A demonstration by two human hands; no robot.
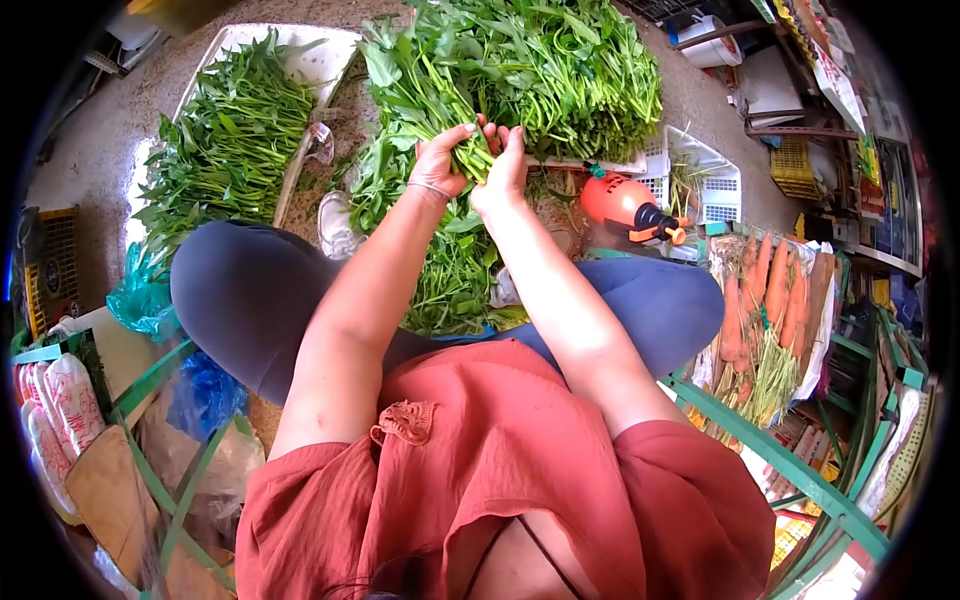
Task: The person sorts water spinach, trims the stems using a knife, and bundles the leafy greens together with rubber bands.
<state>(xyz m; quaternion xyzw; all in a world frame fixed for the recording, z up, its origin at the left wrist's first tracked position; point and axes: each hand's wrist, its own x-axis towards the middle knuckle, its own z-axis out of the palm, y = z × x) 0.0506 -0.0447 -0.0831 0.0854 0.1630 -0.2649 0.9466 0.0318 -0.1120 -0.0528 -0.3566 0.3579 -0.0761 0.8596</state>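
Note:
Both my hands are closed round one bunch of long-stemmed leafy greens, which look like water spinach (425, 100). My left hand (440, 163) grips the stems from the left, and a thin bracelet circles that wrist. My right hand (503, 174) closes on the stem ends from the right, its fingers close to the left hand's. Leaves of the bunch point up and away from me. Just beyond lies a big heap of the same greens (585, 75), stems towards me. More loose greens (450, 270) lie between my legs.
At the left, a white tray (325, 52) bears another pile of greens (235, 140). An orange spray bottle (617, 203) lies at the right by a white basket (722, 165). Carrots (775, 285) sit beside my right knee. Green metal frames (790, 468) flank me; a teal plastic bag (142, 295) is left.

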